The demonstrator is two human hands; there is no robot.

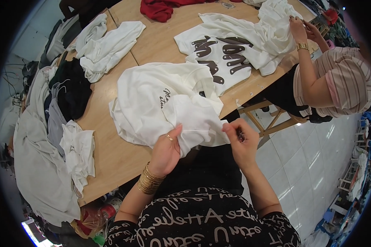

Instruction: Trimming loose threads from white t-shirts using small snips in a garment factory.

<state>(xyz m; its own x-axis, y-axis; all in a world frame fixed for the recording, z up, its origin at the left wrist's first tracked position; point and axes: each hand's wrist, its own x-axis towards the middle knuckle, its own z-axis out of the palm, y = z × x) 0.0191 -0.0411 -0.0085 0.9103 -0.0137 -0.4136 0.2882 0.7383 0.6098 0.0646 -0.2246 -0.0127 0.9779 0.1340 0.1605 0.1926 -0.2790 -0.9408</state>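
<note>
black top (210,218) nearest, left hand (167,153) and right hand (244,146) grip a white garment (152,111), dark-printed shirt (222,53) just beyond.

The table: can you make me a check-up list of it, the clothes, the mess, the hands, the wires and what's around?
Surface: wooden table, partly covered.
Job's things: white top, bunched up.
Clutter: red cloth at the far edge; printed shirt beyond, to the right; black cloth at left.
Hands: left hand grips the white top; right hand pinches its edge, a small dark thing in the palm, unclear what.
Cables: dark wires, far left.
Surroundings: another person at right; tiled floor.
</note>
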